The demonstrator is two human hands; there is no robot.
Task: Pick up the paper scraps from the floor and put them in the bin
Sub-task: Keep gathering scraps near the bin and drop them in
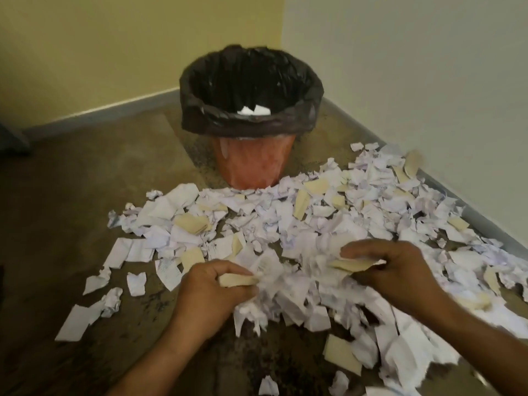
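Observation:
A wide heap of white and cream paper scraps covers the floor in front of an orange bin lined with a black bag. A few white scraps lie inside the bin. My left hand is low over the near side of the heap, its fingers curled round a cream scrap and some white paper. My right hand grips another cream scrap with white pieces bunched under it. Both hands are blurred by motion.
The bin stands in a room corner, with a yellow wall on the left and a white wall on the right. Loose scraps lie apart on the brown floor at the left. A dark object sits at the left edge.

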